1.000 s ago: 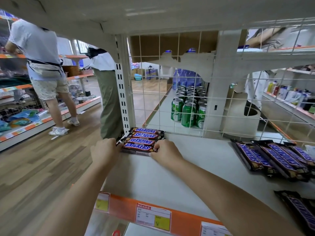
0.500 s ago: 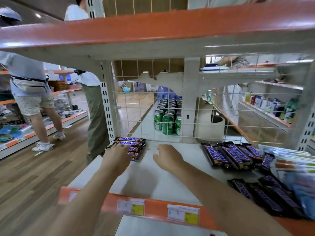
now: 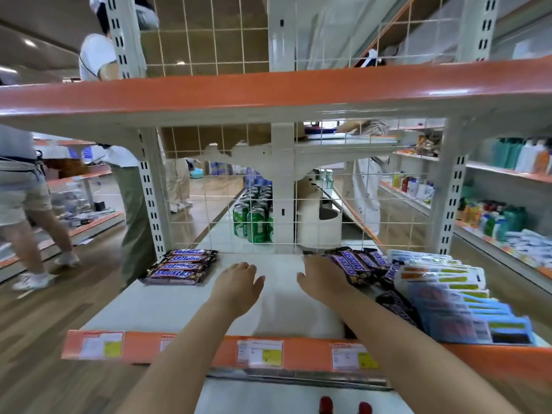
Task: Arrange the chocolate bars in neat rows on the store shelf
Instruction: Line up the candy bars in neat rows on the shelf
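- Far left of the shelf (image 3: pixel 185 306), back corner by the mesh: the stack (image 3: pixel 182 266) of Snickers, four bars lying flat and parallel, labels up. Looks like that row is finished, nobody's touching it.
- Just right of the stack, over the bare middle of the shelf, is the left hand (image 3: pixel 239 286). Palm down, fingers loosely spread, nothing in it. Can't tell if it rests on the shelf or floats just above.
- Next over, the right hand (image 3: pixel 324 279), also palm down with relaxed fingers. Its fingertips are at the near edge of the loose bars (image 3: pixel 357 264), touching or almost touching, too blurry to say. It isn't wrapped around any bar that I can see.
- My read: between rows, going for the next batch. Next move would be getting fingers around a few of those loose bars and carrying them across to sit beside the stack, lined up the same way.
- The loose bars sit right of middle at the back of the shelf, fanned at an angle and overlapping, so they'll need squaring up. A few more dark bars (image 3: pixel 395 306) lie nearer the front edge, partly under the right forearm.
- Far right of the shelf: blue and white packs (image 3: pixel 448 294) leaning in a row, just beside the bars. Tight there, so a sloppy grab could nudge them.
- Behind the shelf, through the mesh: green cans (image 3: pixel 254 222) lined up on the far side.
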A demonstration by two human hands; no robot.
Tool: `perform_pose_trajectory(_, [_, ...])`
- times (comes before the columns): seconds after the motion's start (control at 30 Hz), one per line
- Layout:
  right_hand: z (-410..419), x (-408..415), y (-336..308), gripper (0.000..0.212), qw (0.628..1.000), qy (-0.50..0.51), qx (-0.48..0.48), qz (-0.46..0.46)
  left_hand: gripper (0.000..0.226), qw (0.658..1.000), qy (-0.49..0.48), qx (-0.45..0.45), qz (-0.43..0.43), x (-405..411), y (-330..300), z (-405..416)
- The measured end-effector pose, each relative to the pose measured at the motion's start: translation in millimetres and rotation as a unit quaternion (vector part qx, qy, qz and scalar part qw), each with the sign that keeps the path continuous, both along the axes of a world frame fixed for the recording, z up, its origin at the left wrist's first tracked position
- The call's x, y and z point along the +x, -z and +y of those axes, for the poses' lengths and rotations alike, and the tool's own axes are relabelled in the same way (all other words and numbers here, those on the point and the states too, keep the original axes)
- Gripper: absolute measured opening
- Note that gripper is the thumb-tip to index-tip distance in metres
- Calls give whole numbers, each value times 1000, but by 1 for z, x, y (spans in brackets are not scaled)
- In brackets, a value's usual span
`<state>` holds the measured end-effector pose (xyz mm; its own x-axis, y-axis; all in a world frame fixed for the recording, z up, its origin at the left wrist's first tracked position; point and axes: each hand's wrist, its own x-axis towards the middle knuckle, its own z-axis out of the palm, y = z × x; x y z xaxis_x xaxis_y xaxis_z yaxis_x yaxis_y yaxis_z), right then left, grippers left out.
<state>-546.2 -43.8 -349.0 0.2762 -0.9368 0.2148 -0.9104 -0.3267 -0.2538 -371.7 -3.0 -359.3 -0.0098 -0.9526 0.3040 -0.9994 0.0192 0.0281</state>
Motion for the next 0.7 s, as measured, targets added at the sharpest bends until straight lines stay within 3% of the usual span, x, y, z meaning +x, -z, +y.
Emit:
perform_pose_trajectory(0.2, [-12,-46,-3,18,993,115,-18,21,41,1000,15,11,0,-19,1,-6])
perform_pose_trajectory(0.27, [-16,-54,0,26,989,139,-32,27,41,1000,14,14,-4,-21,1,-7])
perform_pose_trajectory(0.7, [-40,-47,15,43,979,195,36,57,44,999,-11,28,-16,-6,14,-19])
